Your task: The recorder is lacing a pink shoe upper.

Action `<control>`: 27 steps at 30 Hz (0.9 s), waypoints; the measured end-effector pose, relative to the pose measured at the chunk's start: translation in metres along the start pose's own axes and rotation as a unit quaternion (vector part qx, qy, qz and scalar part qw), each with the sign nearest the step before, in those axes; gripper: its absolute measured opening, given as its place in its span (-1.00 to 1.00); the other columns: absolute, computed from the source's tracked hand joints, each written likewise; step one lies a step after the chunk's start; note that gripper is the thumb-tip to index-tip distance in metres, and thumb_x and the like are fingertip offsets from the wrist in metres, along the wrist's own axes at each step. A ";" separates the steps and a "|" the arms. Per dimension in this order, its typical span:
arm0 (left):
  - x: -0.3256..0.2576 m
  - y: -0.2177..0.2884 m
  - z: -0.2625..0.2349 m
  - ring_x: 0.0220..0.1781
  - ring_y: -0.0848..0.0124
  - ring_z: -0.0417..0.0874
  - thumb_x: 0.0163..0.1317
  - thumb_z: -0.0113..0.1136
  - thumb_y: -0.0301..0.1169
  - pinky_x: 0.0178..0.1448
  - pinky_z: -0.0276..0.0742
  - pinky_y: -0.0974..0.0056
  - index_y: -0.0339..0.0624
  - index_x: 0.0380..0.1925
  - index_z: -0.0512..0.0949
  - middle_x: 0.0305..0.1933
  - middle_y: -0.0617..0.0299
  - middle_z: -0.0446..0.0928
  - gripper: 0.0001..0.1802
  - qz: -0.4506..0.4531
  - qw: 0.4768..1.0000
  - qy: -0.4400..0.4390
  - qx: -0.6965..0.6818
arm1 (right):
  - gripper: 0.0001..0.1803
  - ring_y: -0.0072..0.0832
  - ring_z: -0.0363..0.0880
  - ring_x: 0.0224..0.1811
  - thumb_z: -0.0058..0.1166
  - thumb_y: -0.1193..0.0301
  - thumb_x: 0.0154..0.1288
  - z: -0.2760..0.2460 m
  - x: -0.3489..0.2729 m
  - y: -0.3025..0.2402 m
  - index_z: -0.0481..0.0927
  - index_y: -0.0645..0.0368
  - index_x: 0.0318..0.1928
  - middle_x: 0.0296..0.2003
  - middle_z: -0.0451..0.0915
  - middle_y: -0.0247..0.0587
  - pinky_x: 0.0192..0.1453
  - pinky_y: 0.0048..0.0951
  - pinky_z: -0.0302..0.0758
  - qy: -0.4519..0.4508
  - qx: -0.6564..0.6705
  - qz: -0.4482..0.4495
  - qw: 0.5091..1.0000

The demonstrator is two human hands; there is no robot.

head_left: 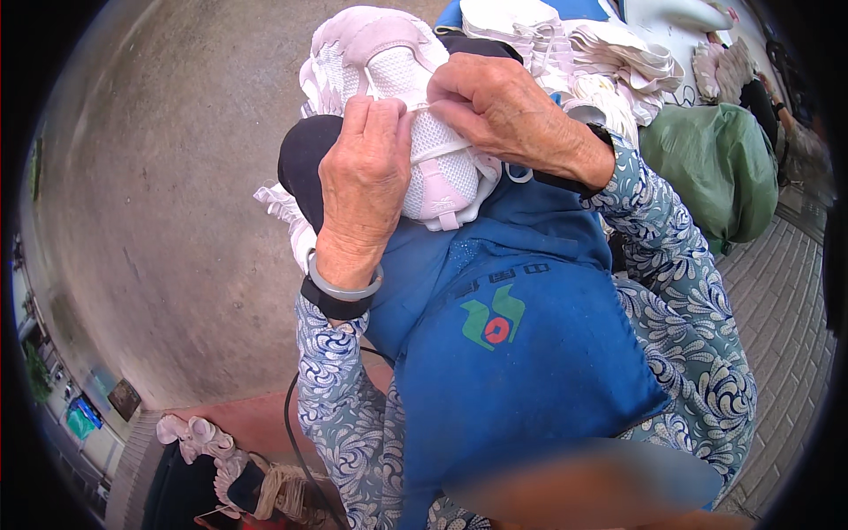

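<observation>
Across my lap lies a pale pink and white mesh shoe upper (433, 132), its padded end turned toward me. My left hand (367, 177) is closed at its left side, fingertips pinching a thin white lace (415, 108). From the right, my right hand (508, 110) pinches the same lace between thumb and forefinger. The lace runs between the two hands across the mesh. Just how it passes through the upper is hidden by the fingers. Beneath the upper is a blue apron (530, 353) covering my lap.
Several stacked white and pink shoe uppers (583, 53) lie at the far right. Beside them sits a green plastic bag (711, 168). More uppers (199, 437) and a bundle of pale laces (283, 490) are at the lower left. A black cable (291, 415) runs beside my left arm.
</observation>
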State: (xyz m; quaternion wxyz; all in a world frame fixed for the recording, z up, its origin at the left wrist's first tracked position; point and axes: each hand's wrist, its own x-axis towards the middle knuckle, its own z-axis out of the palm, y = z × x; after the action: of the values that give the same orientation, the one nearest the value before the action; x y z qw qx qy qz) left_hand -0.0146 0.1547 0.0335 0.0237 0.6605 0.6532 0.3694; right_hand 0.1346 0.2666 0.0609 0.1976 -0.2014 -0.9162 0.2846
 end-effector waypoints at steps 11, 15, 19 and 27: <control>-0.002 0.001 -0.001 -0.39 0.18 0.64 0.20 0.24 -0.52 -0.36 0.58 0.22 -0.20 -0.26 0.48 -0.28 0.13 0.44 -0.85 -0.016 1.000 0.001 -0.008 | -0.87 -0.09 0.60 -0.37 0.10 0.46 0.20 0.001 -0.001 -0.002 0.55 0.30 -0.38 -0.43 0.58 0.02 -0.26 -0.18 0.51 0.006 0.000 -0.003 1.000; -0.001 0.000 -0.001 -0.39 0.18 0.64 0.20 0.24 -0.52 -0.37 0.58 0.23 -0.20 -0.27 0.48 -0.28 0.13 0.44 -0.86 -0.016 1.000 -0.003 -0.005 | -0.88 -0.09 0.59 -0.36 0.10 0.47 0.20 0.002 0.000 0.001 0.55 0.30 -0.37 -0.43 0.57 0.00 -0.26 -0.18 0.51 0.005 0.000 -0.005 1.000; -0.001 0.000 0.000 -0.40 0.18 0.64 0.20 0.24 -0.52 -0.37 0.58 0.23 -0.20 -0.27 0.48 -0.29 0.13 0.44 -0.86 -0.009 1.000 0.001 -0.005 | -0.90 -0.09 0.60 -0.35 0.11 0.48 0.21 0.003 0.001 0.004 0.51 0.28 -0.37 -0.41 0.54 -0.03 -0.28 -0.18 0.52 0.012 -0.023 -0.055 0.998; -0.001 0.000 -0.002 -0.41 0.18 0.64 0.20 0.24 -0.53 -0.38 0.58 0.24 -0.20 -0.28 0.48 -0.29 0.13 0.44 -0.86 -0.020 1.000 -0.008 -0.005 | -0.87 -0.10 0.60 -0.35 0.10 0.50 0.21 0.004 0.000 0.002 0.44 0.28 -0.38 -0.37 0.51 -0.05 -0.34 -0.22 0.53 0.003 -0.059 -0.070 0.996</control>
State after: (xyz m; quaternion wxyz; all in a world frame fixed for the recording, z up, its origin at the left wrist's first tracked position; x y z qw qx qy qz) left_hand -0.0153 0.1527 0.0349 0.0400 0.6504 0.6638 0.3670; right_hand 0.1329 0.2665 0.0565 0.2074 -0.1492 -0.9427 0.2146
